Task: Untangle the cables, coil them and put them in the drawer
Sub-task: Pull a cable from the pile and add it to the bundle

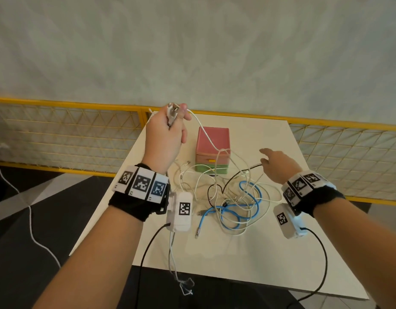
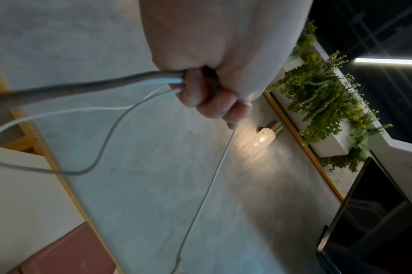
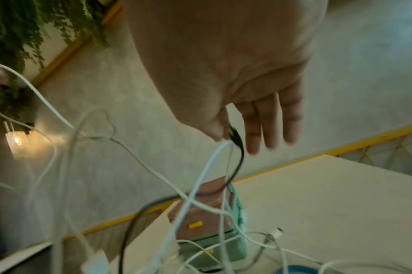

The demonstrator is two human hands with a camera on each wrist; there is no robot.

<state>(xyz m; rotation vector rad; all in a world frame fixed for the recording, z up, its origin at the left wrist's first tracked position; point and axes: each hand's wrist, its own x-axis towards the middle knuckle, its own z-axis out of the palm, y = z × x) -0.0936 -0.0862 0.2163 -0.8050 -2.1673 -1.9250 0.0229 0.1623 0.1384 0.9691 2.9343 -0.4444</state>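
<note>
Several cables (image 1: 232,197) heaped in one knot on white table (image 1: 248,259), just in front of small drawer box (image 1: 212,150): white, blue, black strands crossing one another. None coiled yet. None inside the box, as far as visible.

Left hand (image 1: 168,134) raised above table's far-left corner, fist curled around white cable (image 1: 206,132) near its plug end; plug poking out above the fingers. From wrist view, more than one light strand leaving the fist, fingers (image 2: 214,100) wrapped tight. Cable running taut-ish from fist down to the heap, passing over the pink top of the box.

Right hand (image 1: 277,166) low over right side of the heap. Thumb and forefinger pinching end of black cable (image 3: 237,148); remaining fingers straight and apart. A pale strand rising beside the black one to the same pinch — held or merely draped, cannot tell.

Drawer box: pink upper section, green lower, yellow pulls on both. Both drawers apparently closed.

Progress estimate: very early. Two ends singled out and lifted, nothing freed. Left to do: pulling each strand clear, coiling each, opening a drawer, stowing.

Blue cable (image 1: 239,210) flat in the pile, untouched.
</note>
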